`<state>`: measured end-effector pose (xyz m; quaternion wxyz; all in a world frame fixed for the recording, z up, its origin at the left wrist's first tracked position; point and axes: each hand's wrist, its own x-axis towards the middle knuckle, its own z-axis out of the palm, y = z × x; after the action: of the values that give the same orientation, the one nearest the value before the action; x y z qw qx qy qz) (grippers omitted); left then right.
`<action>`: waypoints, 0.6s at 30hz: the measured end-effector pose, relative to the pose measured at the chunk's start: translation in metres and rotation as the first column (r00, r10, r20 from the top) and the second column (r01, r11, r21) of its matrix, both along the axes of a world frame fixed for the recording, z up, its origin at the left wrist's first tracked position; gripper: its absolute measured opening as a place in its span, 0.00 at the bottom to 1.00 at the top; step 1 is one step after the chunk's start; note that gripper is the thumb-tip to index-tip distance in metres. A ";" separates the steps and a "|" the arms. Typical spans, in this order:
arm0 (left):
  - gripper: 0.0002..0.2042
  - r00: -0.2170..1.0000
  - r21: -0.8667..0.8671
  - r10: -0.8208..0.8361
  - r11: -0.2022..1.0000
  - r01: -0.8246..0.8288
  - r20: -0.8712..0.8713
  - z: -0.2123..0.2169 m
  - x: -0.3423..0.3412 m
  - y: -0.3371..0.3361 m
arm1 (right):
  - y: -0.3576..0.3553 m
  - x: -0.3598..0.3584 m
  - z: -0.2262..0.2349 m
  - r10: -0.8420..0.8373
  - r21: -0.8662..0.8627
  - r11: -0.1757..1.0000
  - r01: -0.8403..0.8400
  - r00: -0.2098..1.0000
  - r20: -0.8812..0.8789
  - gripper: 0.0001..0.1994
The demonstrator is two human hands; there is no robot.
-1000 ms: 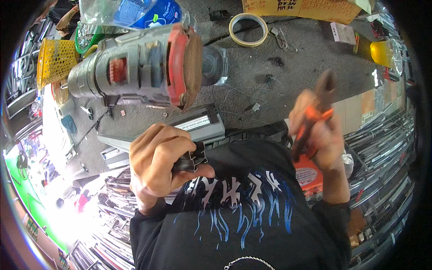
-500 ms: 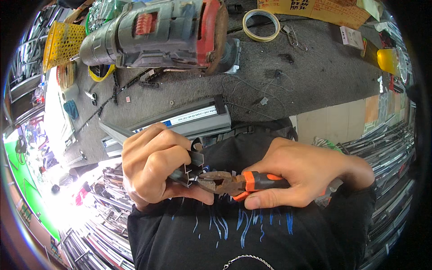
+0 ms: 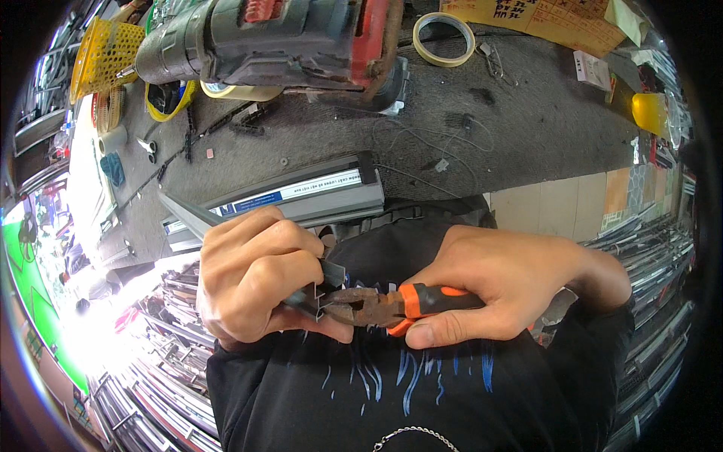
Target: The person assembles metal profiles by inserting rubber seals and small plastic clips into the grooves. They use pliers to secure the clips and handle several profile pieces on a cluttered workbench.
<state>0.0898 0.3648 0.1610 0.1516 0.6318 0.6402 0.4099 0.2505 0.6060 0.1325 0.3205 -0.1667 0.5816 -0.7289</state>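
Note:
My left hand (image 3: 260, 275) is wrapped around a dark grey metal profile (image 3: 184, 215), whose cut end shows thin, angled walls beside my fingers. A pair of pliers (image 3: 365, 307) with orange and black handles sits in my right hand (image 3: 489, 290). Its rusty jaws meet the thin edge at the profile's cut end; whether they are clamped on it I cannot tell. Both hands are held close in front of my black shirt. Just beyond my left hand, another grey profile (image 3: 361, 197) with a printed label strip lies at the near edge of the grey work surface.
A cordless drill (image 3: 271, 45) looms large at the top left. Around it are a yellow basket (image 3: 109, 56), scissors (image 3: 148, 148) and a roll of tape (image 3: 444, 39). A yellow cup-like thing (image 3: 649, 113) stands at far right. Stacked metal profiles (image 3: 173, 392) fill the lower left.
The view has shifted slightly, and the drill appears higher in it. Both hands keep their grips, with the pliers still at the profile's end.

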 end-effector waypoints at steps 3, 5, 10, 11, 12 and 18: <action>0.33 1.000 0.009 -0.005 1.000 0.005 0.006 0.000 -0.001 -0.001 | -0.009 -0.004 -0.002 -0.082 -0.068 0.995 0.078 0.995 -0.053 0.21; 0.33 1.000 0.022 -0.007 1.000 0.007 0.012 0.000 -0.001 -0.001 | -0.013 -0.007 -0.004 -0.175 -0.130 0.978 0.162 0.980 -0.093 0.21; 0.33 0.999 0.058 -0.026 0.998 0.024 0.026 -0.001 -0.004 -0.002 | -0.008 -0.002 -0.001 -0.005 -0.140 0.990 0.020 0.994 0.108 0.24; 0.33 0.999 0.063 -0.035 0.997 0.034 0.017 -0.001 -0.005 -0.002 | -0.008 -0.001 0.000 -0.013 -0.172 0.984 0.041 0.987 0.162 0.25; 0.33 0.999 0.068 -0.044 0.997 0.044 0.008 0.000 -0.006 -0.002 | -0.008 0.000 0.000 -0.009 -0.185 0.982 0.041 0.986 0.166 0.26; 0.32 0.995 0.085 -0.086 0.992 0.090 -0.041 0.001 -0.006 -0.004 | -0.010 -0.007 -0.005 0.126 -0.260 0.964 -0.060 0.962 0.244 0.28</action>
<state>0.0837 0.3613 0.1618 0.1300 0.6729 0.5960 0.4183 0.2434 0.5961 0.1278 0.4038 -0.1369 0.4298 -0.7959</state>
